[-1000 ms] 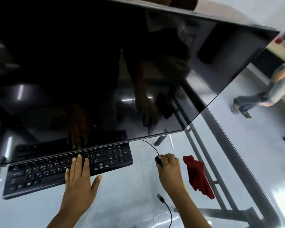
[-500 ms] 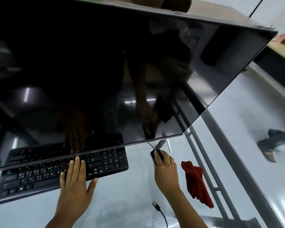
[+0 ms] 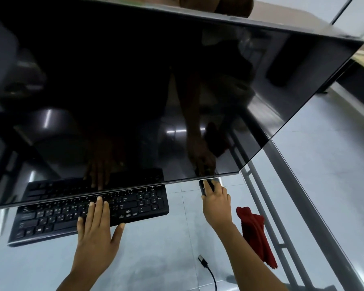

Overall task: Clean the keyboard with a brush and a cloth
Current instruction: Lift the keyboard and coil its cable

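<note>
A black keyboard (image 3: 135,206) lies on the glass table, its far edge hidden under the big monitor. My left hand (image 3: 97,229) rests flat on its near middle, fingers apart on the keys. My right hand (image 3: 215,203) covers a black mouse (image 3: 203,185) just under the monitor's lower right corner. A red cloth (image 3: 254,234) lies crumpled on the glass to the right of my right wrist. No brush is in view.
A large dark monitor (image 3: 156,91) overhangs the far half of the glass table (image 3: 166,259). A loose cable with a USB plug (image 3: 202,260) lies near my right forearm. The table's metal frame (image 3: 303,206) runs along the right edge.
My right hand has pushed the mouse away from me, up to the monitor's lower edge. My left hand stays on the keyboard. The view has shifted and the person at the right is gone.
</note>
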